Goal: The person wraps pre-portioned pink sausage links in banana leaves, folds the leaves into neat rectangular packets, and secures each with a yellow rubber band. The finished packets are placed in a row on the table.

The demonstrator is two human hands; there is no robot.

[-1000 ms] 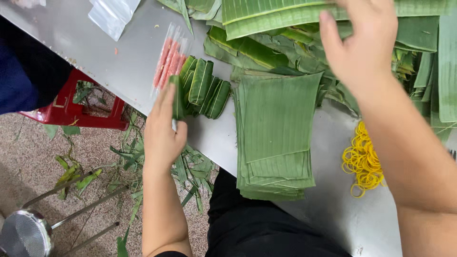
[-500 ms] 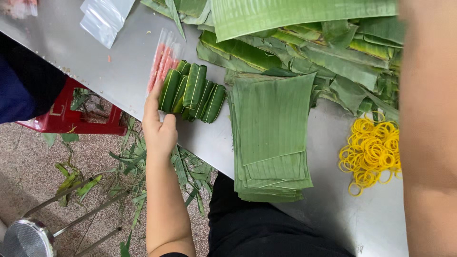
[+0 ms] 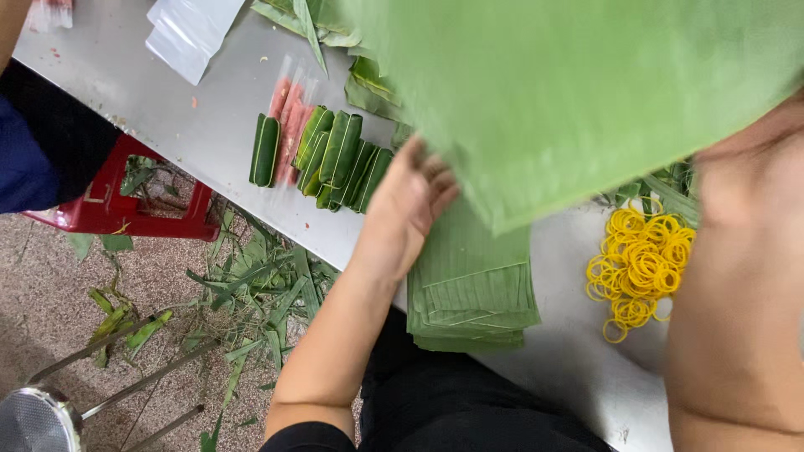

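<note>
My left hand (image 3: 410, 205) lies flat, fingers apart, on the top of a stack of cut banana leaf sheets (image 3: 473, 293) at the table's near edge. Just left of it lies a bunch of green leaf-wrapped rolls (image 3: 339, 159), with one roll (image 3: 265, 151) apart from the rest. A large banana leaf (image 3: 569, 92) is lifted close to the camera and fills the upper right. My right forearm (image 3: 737, 276) rises toward it; the hand itself is hidden behind the leaf.
Yellow rubber bands (image 3: 641, 259) are heaped right of the stack. Pink sausages in clear wrap (image 3: 285, 109) and plastic bags (image 3: 197, 29) lie on the grey metal table (image 3: 167, 109). A red stool (image 3: 126, 209), leaf scraps (image 3: 251, 293) and another person's dark sleeve (image 3: 42, 159) are at left.
My left hand moved right from the rolls onto the leaf stack. My right arm pulled a large leaf up from the far pile toward the camera, covering the pile.
</note>
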